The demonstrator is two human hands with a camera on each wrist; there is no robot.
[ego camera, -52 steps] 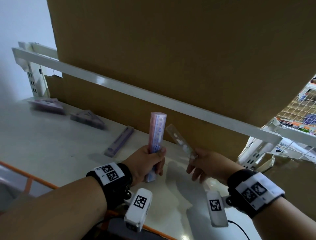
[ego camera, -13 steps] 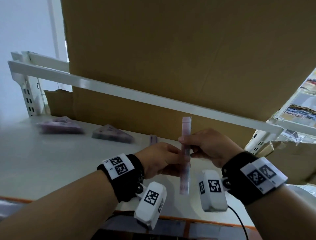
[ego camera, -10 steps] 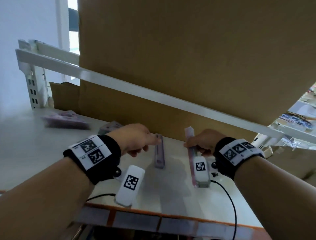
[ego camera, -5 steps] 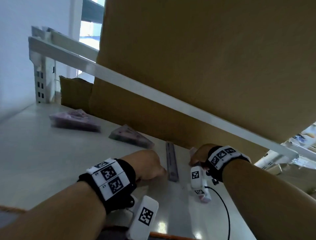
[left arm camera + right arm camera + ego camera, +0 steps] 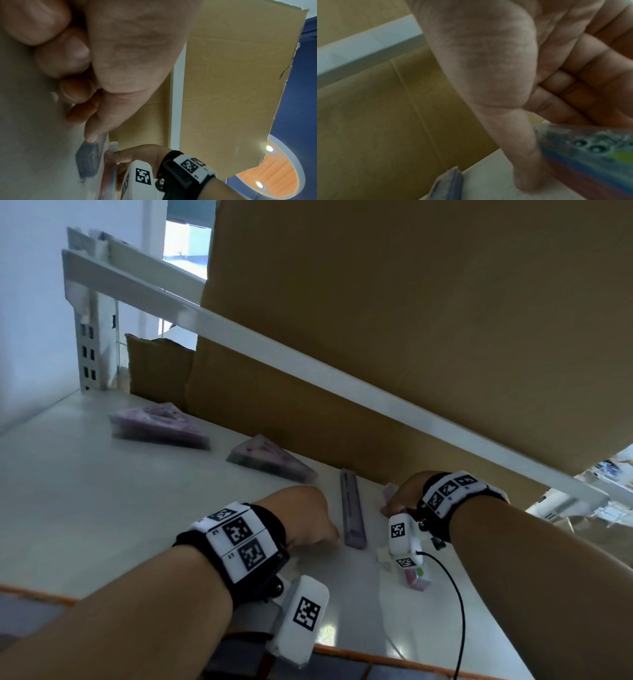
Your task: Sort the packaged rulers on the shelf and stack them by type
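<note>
A purple straight-ruler pack [image 5: 352, 513] lies on the white shelf [image 5: 68, 508], pointing away from me. My left hand [image 5: 318, 529] rests as a loose fist just left of its near end. In the left wrist view the fingers are curled and the thumb tip [image 5: 91, 138] touches the purple pack [image 5: 87, 161]. To its right lies a pink and blue ruler pack [image 5: 416, 578]. My right hand [image 5: 397, 501] grips its far part, thumb and fingers pinching the pack [image 5: 590, 152]. Two triangular ruler packs [image 5: 157, 426] [image 5: 270, 458] lie further left.
A brown cardboard sheet [image 5: 411, 320] closes the back of the shelf. A white rail [image 5: 308, 371] of the upper shelf crosses above the hands. The shelf's orange front edge [image 5: 34, 594] runs below my left forearm. A black cable [image 5: 459, 611] trails from the right wrist.
The pink pack, held upright in both hands, has been laid flat to the right of the purple pack. My left hand let go and moved beside the purple pack.
</note>
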